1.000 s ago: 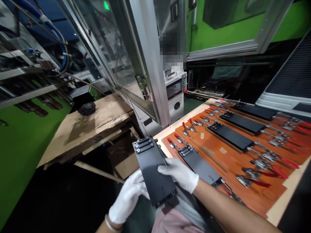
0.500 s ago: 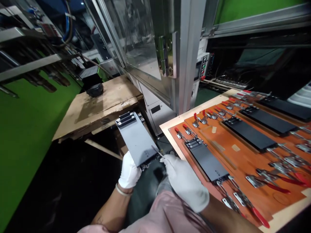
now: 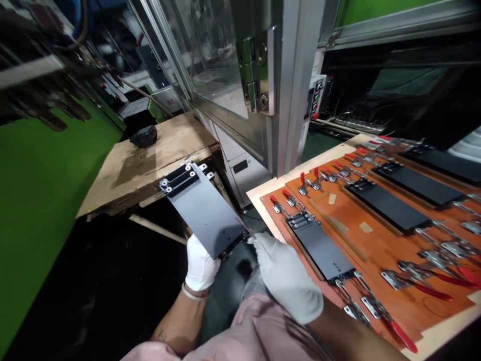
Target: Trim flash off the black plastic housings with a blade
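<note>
A left hand (image 3: 201,264) in a white cloth glove is curled shut under the near end of one flat black metal plate (image 3: 203,210), holding it up and tilted. The right hand (image 3: 285,277), also in a white glove, has its fingers (image 3: 259,243) pinched close, right by that plate's near corner (I cannot tell if they pinch anything). To the right, an orange board (image 3: 376,255) holds four more black plates (image 3: 387,205) and many red-handled clamps (image 3: 432,292).
</note>
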The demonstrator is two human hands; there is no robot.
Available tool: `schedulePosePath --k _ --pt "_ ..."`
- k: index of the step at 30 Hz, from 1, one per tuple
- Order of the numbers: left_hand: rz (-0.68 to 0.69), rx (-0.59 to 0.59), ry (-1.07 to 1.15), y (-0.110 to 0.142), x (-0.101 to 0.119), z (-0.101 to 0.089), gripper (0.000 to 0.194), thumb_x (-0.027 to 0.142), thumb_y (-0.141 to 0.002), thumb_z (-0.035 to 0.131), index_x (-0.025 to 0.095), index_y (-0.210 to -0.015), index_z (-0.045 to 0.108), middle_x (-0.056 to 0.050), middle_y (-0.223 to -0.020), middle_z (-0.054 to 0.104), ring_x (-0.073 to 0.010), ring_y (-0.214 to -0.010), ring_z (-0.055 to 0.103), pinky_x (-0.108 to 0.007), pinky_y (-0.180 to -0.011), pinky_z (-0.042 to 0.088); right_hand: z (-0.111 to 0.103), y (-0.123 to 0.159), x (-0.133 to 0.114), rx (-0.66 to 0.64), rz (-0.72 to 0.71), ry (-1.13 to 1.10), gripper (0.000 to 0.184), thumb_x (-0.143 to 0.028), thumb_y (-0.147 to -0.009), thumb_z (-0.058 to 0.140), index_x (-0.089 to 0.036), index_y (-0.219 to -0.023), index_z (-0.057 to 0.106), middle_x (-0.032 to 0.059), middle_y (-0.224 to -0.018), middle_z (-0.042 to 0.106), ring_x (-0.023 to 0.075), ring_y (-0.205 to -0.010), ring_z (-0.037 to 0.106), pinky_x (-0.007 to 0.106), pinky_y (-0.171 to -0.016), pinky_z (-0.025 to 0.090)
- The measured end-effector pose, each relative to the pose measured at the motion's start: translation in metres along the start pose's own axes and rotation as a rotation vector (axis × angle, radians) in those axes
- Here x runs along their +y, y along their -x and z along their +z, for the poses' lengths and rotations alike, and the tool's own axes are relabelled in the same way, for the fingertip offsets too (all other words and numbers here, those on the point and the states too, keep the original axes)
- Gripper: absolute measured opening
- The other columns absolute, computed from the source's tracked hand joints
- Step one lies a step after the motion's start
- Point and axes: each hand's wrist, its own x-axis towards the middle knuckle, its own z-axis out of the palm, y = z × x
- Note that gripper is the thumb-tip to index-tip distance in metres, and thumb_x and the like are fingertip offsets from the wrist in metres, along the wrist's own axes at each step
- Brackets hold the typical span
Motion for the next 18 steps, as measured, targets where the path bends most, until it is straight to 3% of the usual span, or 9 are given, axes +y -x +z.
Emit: schedulePosePath --k 2,7,13,15,18 --pt "0.040 -0.016 -0.090 -0.001 -0.003 0.001 0.016 0.028 -0.077 0.066 0.020 -0.088 0.073 -0.010 -0.091 0.076 -0.0300 -0.092 0.070 -0.045 -0.091 0.053 0.004 0.001 -0.005 0.072 -0.028 0.092 0.034 -0.026 -0.101 0.039 -0.024 -0.122 0.066 0.0088 -0.093 0.074 0.0221 -0.083 0.069 0.029 -0.076 0.053" --pt "0.051 0.016 -0.148 0.000 -0.012 0.006 0.018 0.024 -0.079 0.063 0.015 -0.092 0.073 -0.013 -0.092 0.074 -0.0300 -0.090 0.070 -0.046 -0.086 0.055 0.016 0.009 -0.019 0.406 -0.313 0.305 0.023 -0.019 -0.093 0.058 -0.014 -0.110 0.071 0.0092 -0.091 0.076 0.0221 -0.074 0.069 0.034 -0.076 0.053" --pt "0.085 0.029 -0.143 0.001 -0.010 0.009 0.018 0.018 -0.075 0.065 0.016 -0.091 0.074 -0.012 -0.092 0.074 -0.0313 -0.092 0.069 -0.049 -0.090 0.053 0.016 0.005 -0.021 0.279 -0.186 0.190 0.030 -0.020 -0.098 0.044 -0.018 -0.111 0.071 0.0080 -0.086 0.075 0.0208 -0.072 0.069 0.030 -0.064 0.054" --pt "0.006 0.074 -0.046 -0.001 -0.004 0.009 0.014 0.020 -0.076 0.064 0.016 -0.087 0.072 -0.011 -0.087 0.075 -0.0293 -0.086 0.070 -0.047 -0.085 0.056 0.012 0.004 -0.020 0.250 -0.207 0.146 0.030 -0.022 -0.097 0.045 -0.017 -0.110 0.071 0.0085 -0.087 0.075 0.0224 -0.074 0.070 0.032 -0.066 0.055" --pt "-0.207 0.088 0.222 -0.005 0.007 0.006 0.010 0.026 -0.079 0.063 0.018 -0.074 0.068 -0.006 -0.065 0.070 -0.0226 -0.062 0.068 -0.036 -0.061 0.059 -0.004 0.001 -0.014 0.049 -0.178 -0.019 0.031 -0.025 -0.098 0.043 -0.023 -0.114 0.069 0.0045 -0.098 0.075 0.0199 -0.083 0.071 0.029 -0.073 0.056"
